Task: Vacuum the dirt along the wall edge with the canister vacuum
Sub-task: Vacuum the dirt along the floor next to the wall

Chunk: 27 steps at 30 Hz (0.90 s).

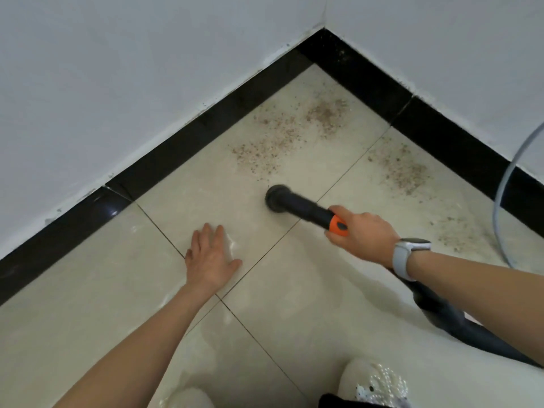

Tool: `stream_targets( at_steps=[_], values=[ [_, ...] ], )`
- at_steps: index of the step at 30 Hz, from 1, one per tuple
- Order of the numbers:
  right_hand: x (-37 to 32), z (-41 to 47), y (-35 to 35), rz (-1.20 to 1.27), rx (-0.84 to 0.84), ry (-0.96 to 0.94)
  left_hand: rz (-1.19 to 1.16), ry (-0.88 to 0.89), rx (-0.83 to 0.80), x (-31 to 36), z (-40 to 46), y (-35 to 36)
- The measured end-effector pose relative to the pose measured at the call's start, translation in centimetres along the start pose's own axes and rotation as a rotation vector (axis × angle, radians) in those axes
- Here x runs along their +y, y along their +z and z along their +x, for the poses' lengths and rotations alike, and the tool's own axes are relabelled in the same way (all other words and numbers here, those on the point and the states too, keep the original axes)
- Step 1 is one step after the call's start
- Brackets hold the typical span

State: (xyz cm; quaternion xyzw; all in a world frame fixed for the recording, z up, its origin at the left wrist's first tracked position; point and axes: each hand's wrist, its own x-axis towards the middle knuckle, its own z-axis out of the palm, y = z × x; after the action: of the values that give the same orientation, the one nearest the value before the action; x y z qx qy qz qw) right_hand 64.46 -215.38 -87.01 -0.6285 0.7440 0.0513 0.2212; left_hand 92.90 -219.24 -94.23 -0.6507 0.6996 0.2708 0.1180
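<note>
Wrapped around the orange collar of the vacuum wand, our right hand holds the tool with fingers curled under and thumb over the top. That grip sits close to the working end, which we judge gives good control for short strokes. The round brush nozzle rests on or just above the tile, at the near edge of the closest patch of dirt; contact is hard to confirm from this angle.

Two more patches lie farther on: one nearer the corner and one along the right-hand skirting, with lighter scatter trailing toward us. None of it looks lifted yet, so most of the job is ahead.

We would push the nozzle slowly forward into the near patch, keep it flat to the tile, then work toward the black skirting and into the corner, overlapping passes. Fast strokes would likely flick the grit sideways.

Our left hand lies flat on the floor with fingers spread, holding nothing and bracing us. The dark hose runs back beneath the right forearm, and a thin pale cable loops by the right wall; we should keep both from dragging through the scattered grit.
</note>
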Motion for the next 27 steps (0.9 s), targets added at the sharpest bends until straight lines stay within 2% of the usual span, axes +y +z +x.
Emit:
stream_targets(
  at_steps=[3, 5, 13, 20, 22, 27],
  values=[
    [1.5, 2.7, -1.7, 0.056, 0.069, 0.132, 0.008, -0.001, -0.014, 0.8, 1.3, -0.3],
    [0.9, 3.3, -1.7, 0.079, 0.078, 0.151, 0.004, -0.018, -0.015, 1.3, 2.1, -0.6],
    [-3.2, 1.8, 1.3, 0.02, 0.022, -0.124, 0.053, -0.114, -0.052, 2.2, 3.8, -1.4],
    [0.7, 6.1, -1.6, -0.006, 0.189, 0.14, 0.057, -0.115, -0.049, 1.8, 3.8, -1.5],
    [-0.1, 5.7, -1.0, -0.013, 0.172, 0.084, 0.031, -0.115, -0.062, 1.9, 3.9, -1.8],
    [-3.7, 4.2, 0.6, 0.027, 0.028, -0.187, -0.136, -0.182, -0.067, 2.6, 3.9, -3.3]
  ],
)
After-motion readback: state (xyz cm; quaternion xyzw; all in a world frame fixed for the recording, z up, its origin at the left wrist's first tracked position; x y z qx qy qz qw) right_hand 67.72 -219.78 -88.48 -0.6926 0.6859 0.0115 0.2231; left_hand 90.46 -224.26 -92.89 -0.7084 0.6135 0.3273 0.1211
